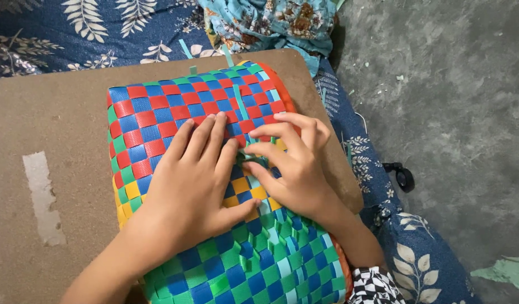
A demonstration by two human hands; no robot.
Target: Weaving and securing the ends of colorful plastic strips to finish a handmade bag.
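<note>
A flat brown board is seen, with rounded corners, and it is laid on a dark blue cloth printed with pale leaves. A pale grey strip of tape is stuck on the board near its left side. A woven mat of plastic bands is spread directly on the board; it is made of red and blue squares at the far part, yellow in the middle, green and blue at the near part. At the right side, a grey concrete floor is shown, and a small black object lies on the floor just beside the cloth.
</note>
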